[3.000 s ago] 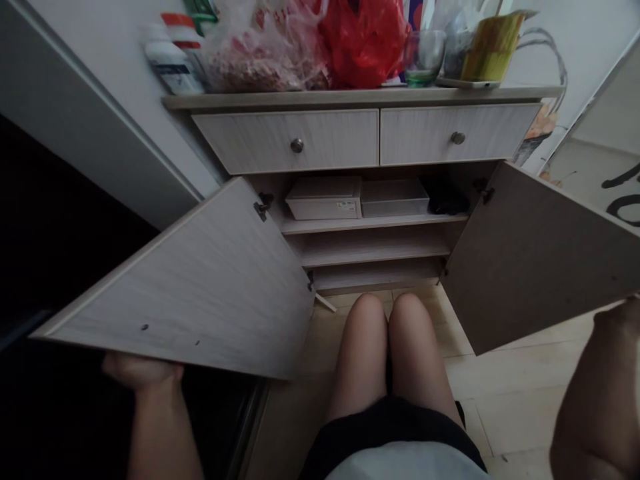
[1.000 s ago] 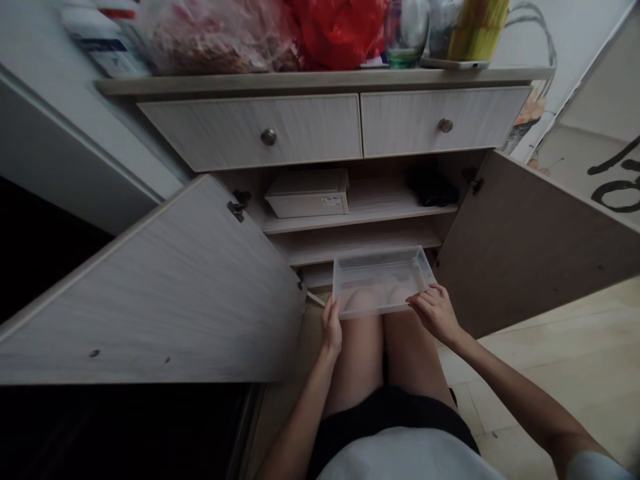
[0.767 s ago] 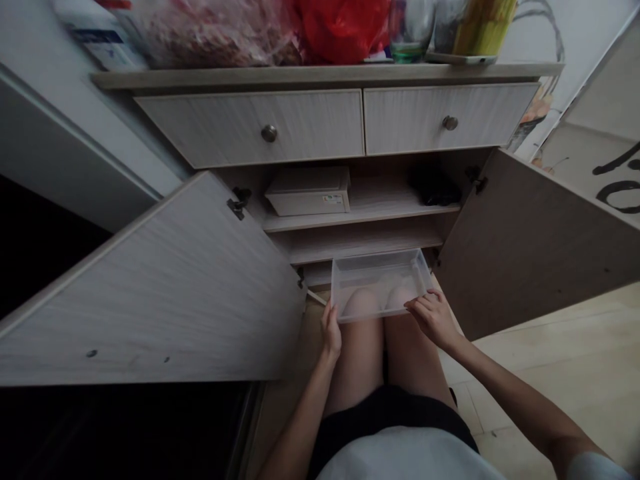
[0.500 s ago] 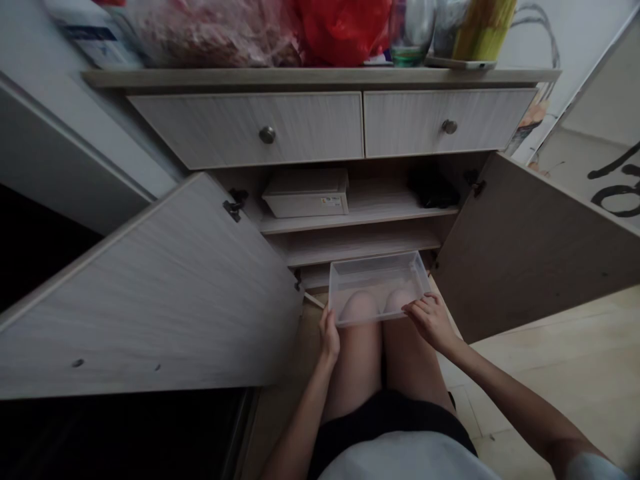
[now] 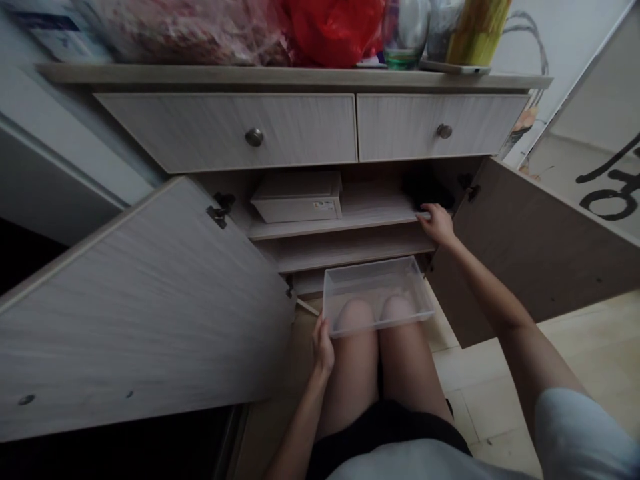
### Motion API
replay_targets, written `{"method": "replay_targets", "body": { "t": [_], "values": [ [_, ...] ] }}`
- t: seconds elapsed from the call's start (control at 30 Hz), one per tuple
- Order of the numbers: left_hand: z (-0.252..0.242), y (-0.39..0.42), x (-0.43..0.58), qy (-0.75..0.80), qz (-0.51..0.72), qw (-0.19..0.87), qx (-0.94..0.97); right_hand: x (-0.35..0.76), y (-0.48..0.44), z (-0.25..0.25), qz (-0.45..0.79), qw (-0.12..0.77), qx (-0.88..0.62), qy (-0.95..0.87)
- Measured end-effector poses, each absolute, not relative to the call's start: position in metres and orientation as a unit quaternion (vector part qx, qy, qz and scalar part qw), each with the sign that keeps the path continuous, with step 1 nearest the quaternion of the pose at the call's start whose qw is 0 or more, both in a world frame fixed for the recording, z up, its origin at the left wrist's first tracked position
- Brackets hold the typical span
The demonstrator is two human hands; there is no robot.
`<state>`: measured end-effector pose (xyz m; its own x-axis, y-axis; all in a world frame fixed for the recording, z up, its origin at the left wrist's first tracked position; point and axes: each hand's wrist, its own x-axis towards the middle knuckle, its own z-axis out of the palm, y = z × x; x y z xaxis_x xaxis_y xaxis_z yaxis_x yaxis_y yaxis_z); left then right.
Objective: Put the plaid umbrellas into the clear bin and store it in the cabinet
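Note:
A clear plastic box (image 5: 380, 272) without a lid rests on my knees, which show through its bottom. My left hand (image 5: 323, 347) grips the box at its near left corner. Higher up, my right hand (image 5: 437, 223) reaches to the right end of the cabinet's upper shelf (image 5: 375, 203). Its fingers are pinched together, with a small pale piece at their tips that I cannot make out. Just behind them lies a black, soft-looking thing (image 5: 425, 189), partly in shadow. On the same shelf, to the left, stands a pale lidded storage box (image 5: 300, 200).
Two cabinet doors stand swung out, the left door (image 5: 150, 320) and the right door (image 5: 540, 260), flanking my legs. Above are two drawers with round knobs. The cabinet top (image 5: 300, 77) carries a red plastic bag (image 5: 333, 30), a pinkish bag (image 5: 200, 30) and a glass (image 5: 406, 40).
My right hand has left the clear box's right side and moved up and forward to the upper shelf. My left hand still holds the box. The view has shifted slightly.

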<state>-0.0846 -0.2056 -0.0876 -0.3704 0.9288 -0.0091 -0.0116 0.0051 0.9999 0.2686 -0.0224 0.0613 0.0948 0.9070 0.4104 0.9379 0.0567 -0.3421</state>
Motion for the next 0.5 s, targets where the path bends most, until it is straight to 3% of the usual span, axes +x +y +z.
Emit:
{"method": "replay_targets", "body": {
  "t": [0.23,0.5],
  "values": [
    [-0.091,-0.208,-0.090,0.601,0.576,0.418,0.364,0.276,0.089,0.061,0.014,0.129,-0.809,-0.573],
    [-0.092,-0.209,-0.092,0.604,0.565,0.415,0.380,0.265,0.101,0.046,-0.028,0.112,-0.811,-0.574]
  ]
}}
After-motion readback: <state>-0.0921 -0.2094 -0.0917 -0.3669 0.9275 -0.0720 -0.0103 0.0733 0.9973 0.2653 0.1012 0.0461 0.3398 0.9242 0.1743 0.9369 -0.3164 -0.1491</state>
